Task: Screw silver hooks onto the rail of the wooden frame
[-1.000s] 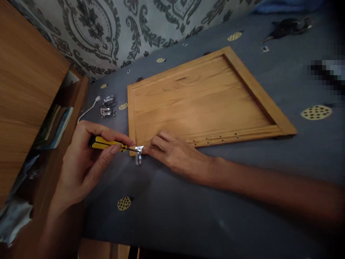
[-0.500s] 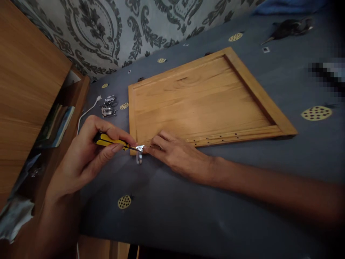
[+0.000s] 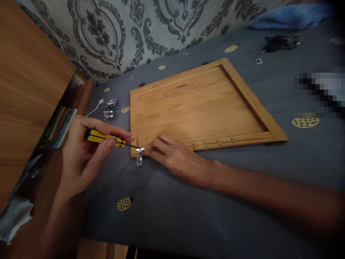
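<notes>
My left hand [image 3: 83, 154] is closed around the yellow-and-black handle of a screwdriver [image 3: 106, 137]. Its thin shaft points right, with the tip at a small silver cabinet hinge [image 3: 139, 154]. The hinge lies on the near-left corner of a framed wooden cabinet door [image 3: 199, 100], and its curved arm sticks out past the near edge. My right hand [image 3: 178, 158] rests on the door's near rail, fingers bent together and fingertips pressed against the hinge's right side. Several dark screw holes run along that rail to the right of my hand.
More silver hinges [image 3: 110, 109] lie left of the door, near a white cable [image 3: 97, 106]. A wooden cabinet [image 3: 32, 72] with a shelf of books borders the left. Toward the back right are a dark tool [image 3: 280, 44] and a blue cloth [image 3: 291, 17].
My left hand has drawn back slightly to the left, and more of the screwdriver's shaft shows. My right hand keeps its place at the hinge. The view has shifted a little.
</notes>
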